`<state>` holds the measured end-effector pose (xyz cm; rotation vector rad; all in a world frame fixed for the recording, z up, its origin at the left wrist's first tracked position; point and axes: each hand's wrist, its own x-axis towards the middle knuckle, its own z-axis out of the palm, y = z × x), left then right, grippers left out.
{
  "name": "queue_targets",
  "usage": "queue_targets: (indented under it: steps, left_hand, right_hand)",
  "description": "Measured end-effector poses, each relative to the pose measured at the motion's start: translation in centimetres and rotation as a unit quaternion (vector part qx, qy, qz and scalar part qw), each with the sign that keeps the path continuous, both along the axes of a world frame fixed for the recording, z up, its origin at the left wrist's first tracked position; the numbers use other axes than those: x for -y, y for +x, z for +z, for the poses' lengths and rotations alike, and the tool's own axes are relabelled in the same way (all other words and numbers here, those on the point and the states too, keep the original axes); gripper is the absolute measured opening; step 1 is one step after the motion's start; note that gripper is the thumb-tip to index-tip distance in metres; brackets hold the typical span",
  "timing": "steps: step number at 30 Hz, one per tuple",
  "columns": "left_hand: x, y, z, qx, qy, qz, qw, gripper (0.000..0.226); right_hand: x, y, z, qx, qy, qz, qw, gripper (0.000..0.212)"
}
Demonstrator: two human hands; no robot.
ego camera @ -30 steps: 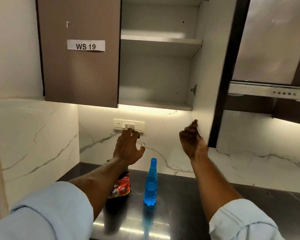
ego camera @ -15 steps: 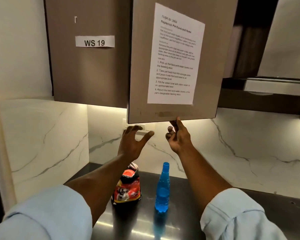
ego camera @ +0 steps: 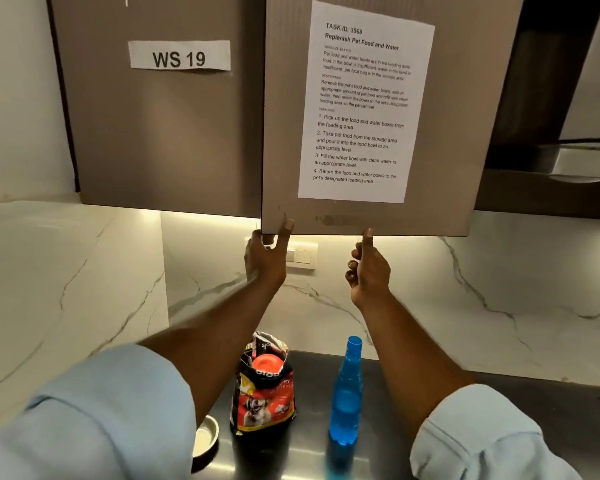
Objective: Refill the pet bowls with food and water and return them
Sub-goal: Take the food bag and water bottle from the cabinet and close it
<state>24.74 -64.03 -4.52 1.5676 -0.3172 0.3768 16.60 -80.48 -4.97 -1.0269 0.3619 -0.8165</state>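
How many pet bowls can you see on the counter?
1. The bowl sits at the counter's front, left of the food bag, partly behind the left sleeve. Another may be hidden.

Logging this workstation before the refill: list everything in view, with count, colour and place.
cabinet doors: 2, brown, overhead
label: 1, white, left door
task sheet: 1, white, right door
switch plate: 1, white, wall below doors
pet food bag: 1, red and black, counter
bottle: 1, blue, counter, right of bag
bowl: 1, pale inside, counter, partly behind left sleeve
counter: 1, dark metal, below
left hand: 1, grips right door's lower left corner
right hand: 1, one raised fingertip touches that door's bottom edge
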Motion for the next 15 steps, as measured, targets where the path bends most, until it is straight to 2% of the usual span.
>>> queue_targets:
  steps: [6,15]
  left_hand:
    - [0.7,4.0,-0.5,-0.051,0.075,-0.008,0.996,0.064]
    - [3.6,7.0,-0.7,-0.104,0.054,-0.013,0.993,0.067]
  right_hand:
    - [0.4,2.7,0.3,-0.048,-0.083,-0.117,0.989,0.056]
    - [3.9,6.8,-1.0,-0.047,-0.209,-0.195,0.957,0.064]
